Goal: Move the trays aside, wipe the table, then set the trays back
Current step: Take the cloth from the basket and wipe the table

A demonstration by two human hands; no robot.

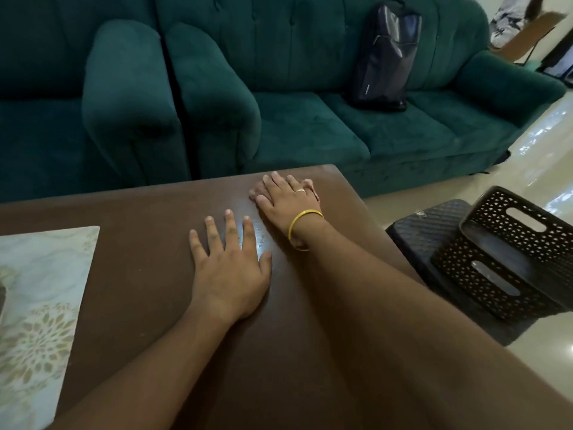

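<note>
Green sofas [310, 125] are sitting behind your brown table [139, 243]. Far to the left, a pale mat with gold flowers [40, 305] is lying flat on the table, and its edge is running out of the picture. Well apart from the mat, your left hand [229, 274] is resting flat on the wood. Its fingers are straight and spread, holding nothing. Just to the right and a bit farther away, your right hand [285, 197] is pressing flat near the far edge of the table. Its fingers are straight too. Something pale pink is peeking out from under them, but you cannot tell what it is. You are wearing a ring [300, 190] and a gold bangle [305, 213] on that side. A black backpack [384, 57] is leaning on the sofa seat behind. Off the table to the right, a black tray with little holes [508, 259] is sitting tilted on a dark ribbed thing [424, 225] down by the floor.
</note>
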